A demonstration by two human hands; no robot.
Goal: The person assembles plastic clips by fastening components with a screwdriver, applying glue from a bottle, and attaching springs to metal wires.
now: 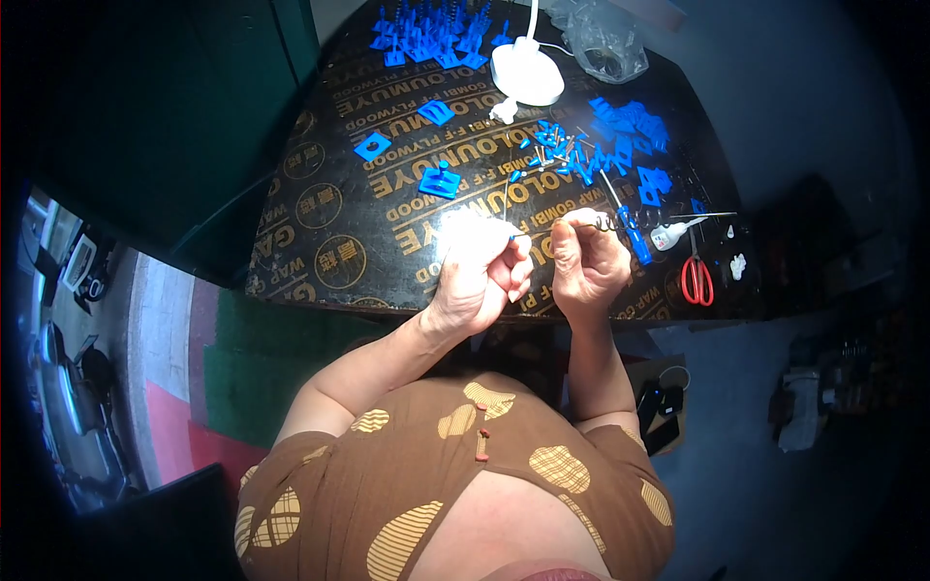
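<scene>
Over the near part of the dark table, my two hands face each other a short way apart. My left hand (477, 281) is closed, its upper part washed out by glare. A small blue piece (512, 236) shows at its fingertips. My right hand (593, 263) pinches the left end of a dark spiral piece (608, 224), which points right and seems to have a thin metal tip. Beyond the right hand lie a screwdriver (635, 235) with a blue handle and a small white bottle (668, 235). Red-handled scissors (697, 281) rest to the right.
A heap of small blue parts with metal pins (572, 155) lies mid-table, beside more blue pieces (630, 126). Blue square bases (441, 182) sit to the left. Several assembled blue pieces (431, 39) stand at the far left. A white lamp base (527, 73) and clear plastic bag (605, 44) are at the back.
</scene>
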